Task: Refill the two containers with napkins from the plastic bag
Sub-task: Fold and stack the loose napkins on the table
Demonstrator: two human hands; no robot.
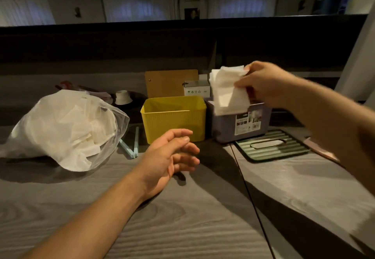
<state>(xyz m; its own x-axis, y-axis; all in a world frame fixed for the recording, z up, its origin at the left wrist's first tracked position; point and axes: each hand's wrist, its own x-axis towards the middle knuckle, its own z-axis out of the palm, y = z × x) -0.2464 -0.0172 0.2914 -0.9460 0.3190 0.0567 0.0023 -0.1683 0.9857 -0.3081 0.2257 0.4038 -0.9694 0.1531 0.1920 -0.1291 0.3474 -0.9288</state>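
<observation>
Your right hand (261, 82) is pinching a napkin stack (227, 90) above the purple container (241, 124). Your left hand (170, 157) is hovering, fingers relaxed, before the yellow container (172, 118); the plastic bag (63, 128) is lying to its left.

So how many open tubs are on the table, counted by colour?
Yellow tub: 1, nothing visible inside
Purple tub: 1, right hand holding napkins at its mouth
Total: 2
</observation>
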